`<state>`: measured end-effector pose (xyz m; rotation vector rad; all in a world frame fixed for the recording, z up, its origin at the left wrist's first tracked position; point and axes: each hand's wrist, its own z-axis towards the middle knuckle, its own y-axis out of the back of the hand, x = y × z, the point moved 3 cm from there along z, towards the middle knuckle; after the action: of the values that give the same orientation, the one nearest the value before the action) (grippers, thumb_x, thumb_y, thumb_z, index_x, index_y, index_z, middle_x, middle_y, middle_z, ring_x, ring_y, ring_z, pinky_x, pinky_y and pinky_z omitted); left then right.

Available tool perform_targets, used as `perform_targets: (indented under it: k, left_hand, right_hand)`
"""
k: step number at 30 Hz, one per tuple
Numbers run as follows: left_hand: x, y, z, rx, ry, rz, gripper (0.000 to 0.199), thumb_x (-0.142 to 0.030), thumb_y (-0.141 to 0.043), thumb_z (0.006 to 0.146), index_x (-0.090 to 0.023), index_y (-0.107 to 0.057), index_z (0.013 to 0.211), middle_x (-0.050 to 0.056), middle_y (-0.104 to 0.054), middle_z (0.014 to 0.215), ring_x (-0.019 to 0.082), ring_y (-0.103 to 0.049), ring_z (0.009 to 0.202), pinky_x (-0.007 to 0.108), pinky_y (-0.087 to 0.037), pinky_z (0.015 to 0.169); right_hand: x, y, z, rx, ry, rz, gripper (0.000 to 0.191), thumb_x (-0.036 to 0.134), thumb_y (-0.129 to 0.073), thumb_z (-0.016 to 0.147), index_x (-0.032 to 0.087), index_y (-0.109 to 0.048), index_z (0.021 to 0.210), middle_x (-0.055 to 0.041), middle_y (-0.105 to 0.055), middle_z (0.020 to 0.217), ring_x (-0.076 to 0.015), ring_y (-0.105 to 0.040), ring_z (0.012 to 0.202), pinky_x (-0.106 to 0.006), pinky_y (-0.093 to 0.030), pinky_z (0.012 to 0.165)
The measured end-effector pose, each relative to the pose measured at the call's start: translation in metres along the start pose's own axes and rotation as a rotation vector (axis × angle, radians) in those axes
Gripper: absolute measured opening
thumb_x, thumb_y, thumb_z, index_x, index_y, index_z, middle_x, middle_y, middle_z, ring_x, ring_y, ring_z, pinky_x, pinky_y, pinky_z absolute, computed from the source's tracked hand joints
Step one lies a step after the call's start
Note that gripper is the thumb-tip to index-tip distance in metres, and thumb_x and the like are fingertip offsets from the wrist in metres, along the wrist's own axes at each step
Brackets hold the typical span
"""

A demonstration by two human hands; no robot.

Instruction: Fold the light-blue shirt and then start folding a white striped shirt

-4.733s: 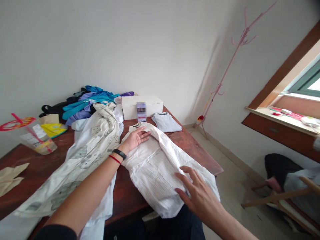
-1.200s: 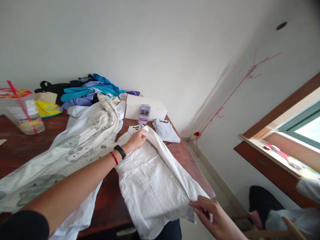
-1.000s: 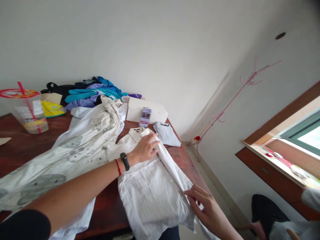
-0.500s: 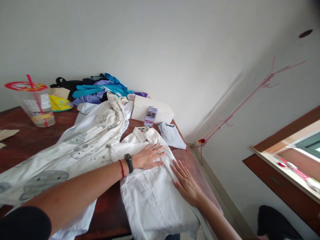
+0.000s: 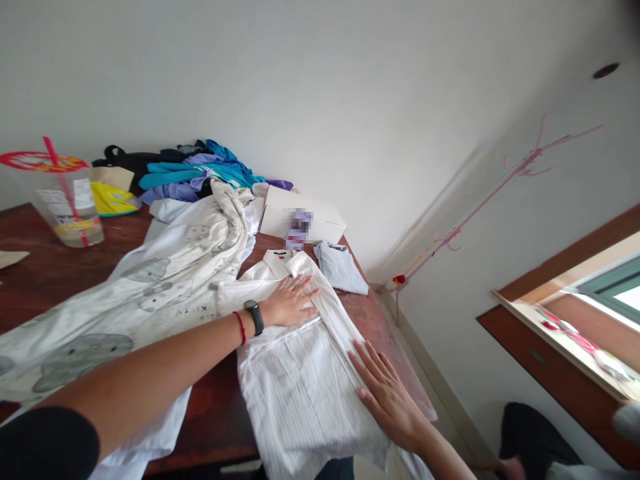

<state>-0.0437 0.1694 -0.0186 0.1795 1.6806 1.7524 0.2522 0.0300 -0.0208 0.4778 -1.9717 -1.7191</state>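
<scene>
A white striped shirt (image 5: pixel 310 373) lies on the dark red-brown table, its collar toward the wall and its lower end over the near edge. My left hand (image 5: pixel 290 303), with a black watch and a red bracelet at the wrist, rests flat on the shirt below the collar, fingers spread. Farther down the right side, my right hand (image 5: pixel 387 393) lies flat on a folded-in strip of the shirt, holding nothing. A pale patterned cloth (image 5: pixel 165 300) with grey cartoon faces is spread to the left.
A white box (image 5: pixel 320 217) and a folded grey garment (image 5: pixel 341 267) sit behind the shirt. Piled clothes (image 5: pixel 200 170), a yellow packet (image 5: pixel 114 199) and a plastic cup (image 5: pixel 73 210) stand at the back left. A pink rack (image 5: pixel 475 210) is by the wall. At lower right, part of a person (image 5: pixel 530 433) shows.
My right hand has slid down along the shirt's right side, toward me. My left hand stays near the collar, slightly shifted. More of the person at lower right now shows.
</scene>
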Motion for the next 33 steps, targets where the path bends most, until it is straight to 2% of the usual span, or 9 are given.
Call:
perform_targets:
  k: [5,9,12,16,19,22,25,29,33]
  left_hand:
    - [0.000,-0.001,0.000,0.002,0.000,0.001,0.067,-0.060,-0.040,0.103,-0.027,-0.037,0.161,0.012,-0.012,0.171,0.039,-0.008,0.159,0.065,-0.008,0.123]
    - [0.001,-0.001,0.001,0.005,0.003,-0.002,0.068,-0.062,-0.040,0.102,-0.028,-0.038,0.161,0.012,-0.014,0.171,0.038,-0.009,0.159,0.065,-0.009,0.123]
    - [0.000,-0.001,0.000,-0.010,0.002,0.002,0.068,-0.061,-0.043,0.101,-0.027,-0.040,0.160,0.013,-0.017,0.170,0.039,-0.011,0.158,0.065,-0.010,0.124]
    - [-0.003,0.002,-0.003,-0.074,0.009,0.020,0.070,-0.058,-0.045,0.101,-0.021,-0.041,0.160,0.013,-0.024,0.169,0.036,-0.017,0.158,0.060,-0.014,0.125]
    - [-0.003,0.004,-0.003,-0.137,0.041,0.031,0.067,-0.049,-0.040,0.103,-0.012,-0.039,0.160,0.016,-0.027,0.168,0.034,-0.022,0.157,0.054,-0.020,0.125]
    - [0.000,0.004,0.000,-0.176,0.061,0.040,0.063,-0.039,-0.036,0.103,-0.010,-0.041,0.158,0.018,-0.031,0.167,0.033,-0.025,0.156,0.050,-0.024,0.123]
    - [0.001,0.003,0.003,-0.189,0.076,0.045,0.063,-0.036,-0.039,0.100,-0.007,-0.042,0.157,0.021,-0.037,0.164,0.035,-0.028,0.155,0.050,-0.027,0.122]
    - [0.002,0.001,0.004,-0.201,0.097,0.051,0.063,-0.029,-0.040,0.098,0.001,-0.044,0.153,0.026,-0.040,0.160,0.036,-0.031,0.153,0.049,-0.028,0.121]
    - [0.003,-0.001,0.004,-0.206,0.094,0.061,0.059,-0.028,-0.041,0.099,-0.002,-0.045,0.152,0.023,-0.041,0.160,0.033,-0.031,0.153,0.047,-0.026,0.122]
  right_hand:
    - [-0.003,0.001,-0.013,0.009,0.022,0.016,0.068,0.052,-0.039,0.107,0.038,-0.005,0.165,-0.0015,-0.007,0.172,-0.0308,-0.005,0.159,-0.061,-0.017,0.126]
    - [0.000,0.007,0.002,0.042,0.028,0.023,0.069,0.054,-0.036,0.107,0.038,-0.002,0.165,-0.0016,-0.003,0.172,-0.0304,0.000,0.158,-0.061,-0.015,0.126]
    - [0.004,0.006,0.030,0.029,0.045,0.010,0.070,0.055,-0.034,0.108,0.036,0.001,0.165,-0.0023,0.001,0.172,-0.0304,0.005,0.158,-0.061,-0.014,0.126]
    - [0.008,0.005,0.081,-0.060,0.071,-0.010,0.069,0.054,-0.029,0.109,0.034,0.006,0.165,-0.0044,0.003,0.172,-0.0310,0.005,0.158,-0.063,-0.017,0.125]
    - [0.009,0.013,0.122,-0.139,0.113,-0.032,0.069,0.054,-0.029,0.109,0.034,0.006,0.165,-0.0054,0.002,0.173,-0.0324,0.006,0.159,-0.065,-0.018,0.124]
    - [0.013,0.027,0.165,-0.202,0.180,-0.041,0.070,0.054,-0.030,0.109,0.032,0.004,0.166,-0.0066,0.002,0.173,-0.0325,0.005,0.159,-0.063,-0.016,0.125]
    - [0.016,0.032,0.203,-0.182,0.196,0.000,0.070,0.055,-0.030,0.109,0.030,0.002,0.166,-0.0062,-0.002,0.174,-0.0306,0.002,0.159,-0.059,-0.016,0.126]
    - [0.018,0.025,0.227,-0.120,0.140,0.003,0.069,0.054,-0.028,0.109,0.026,-0.004,0.167,-0.0047,-0.011,0.173,-0.0287,-0.003,0.160,-0.055,-0.014,0.128]
    - [0.016,0.021,0.227,-0.122,0.130,0.006,0.068,0.055,-0.027,0.109,0.027,-0.004,0.167,-0.0026,-0.010,0.173,-0.0275,-0.002,0.160,-0.054,-0.012,0.128]
